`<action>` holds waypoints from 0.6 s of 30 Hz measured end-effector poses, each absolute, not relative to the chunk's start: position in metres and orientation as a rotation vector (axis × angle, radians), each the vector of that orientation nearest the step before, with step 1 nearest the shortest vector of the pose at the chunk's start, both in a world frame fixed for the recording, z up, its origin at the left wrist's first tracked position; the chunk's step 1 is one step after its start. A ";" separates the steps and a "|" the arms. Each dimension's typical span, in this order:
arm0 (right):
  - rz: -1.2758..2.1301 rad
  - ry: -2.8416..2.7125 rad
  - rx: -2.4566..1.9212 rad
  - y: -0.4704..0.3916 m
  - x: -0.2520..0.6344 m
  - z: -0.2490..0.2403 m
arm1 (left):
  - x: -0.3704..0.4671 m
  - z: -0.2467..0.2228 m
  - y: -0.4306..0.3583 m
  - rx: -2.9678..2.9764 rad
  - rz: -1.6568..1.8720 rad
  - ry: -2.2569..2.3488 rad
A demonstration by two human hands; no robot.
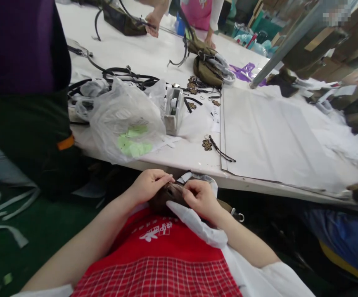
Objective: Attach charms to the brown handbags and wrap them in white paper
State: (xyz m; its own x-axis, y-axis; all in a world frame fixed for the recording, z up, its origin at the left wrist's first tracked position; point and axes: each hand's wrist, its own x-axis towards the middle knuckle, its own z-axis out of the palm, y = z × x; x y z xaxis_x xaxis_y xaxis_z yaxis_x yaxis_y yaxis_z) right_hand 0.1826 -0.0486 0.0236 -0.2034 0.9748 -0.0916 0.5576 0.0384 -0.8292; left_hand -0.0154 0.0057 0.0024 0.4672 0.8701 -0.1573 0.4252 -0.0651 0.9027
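Note:
A dark brown bag (160, 204) lies in my lap against the table edge, partly hidden by my hands. My left hand (149, 185) is closed in a pinch at the bag's upper left edge. On the other side, my right hand (200, 198) pinches the bag's edge, its fingertips a short way from the left ones. A dark opening or fold shows between them; any small part in the fingertips is too fine to make out. White wrapping (194, 218) sticks out around the bag, and a metal ring (240, 217) hangs at its right end.
On the white table (166, 159) are a clear plastic bag (117, 111) with green slips, a tape dispenser (174, 109), black straps (129, 75) and a beaded flower charm (207, 144). A metal pole (285, 47) rises at right. Co-workers stand left and across, handling olive bags (208, 68).

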 end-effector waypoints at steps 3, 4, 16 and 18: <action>1.059 -1.806 -1.576 -0.045 0.182 0.021 | -0.014 0.002 0.005 1.688 0.542 1.134; 1.055 -1.801 -1.581 -0.044 0.182 0.020 | -0.013 0.001 0.005 1.693 0.546 1.136; 1.106 -1.810 -1.599 -0.034 0.178 0.016 | -0.011 -0.001 0.005 1.748 0.578 1.152; 1.105 -1.817 -1.603 -0.033 0.177 0.015 | -0.011 -0.003 0.005 1.762 0.576 1.158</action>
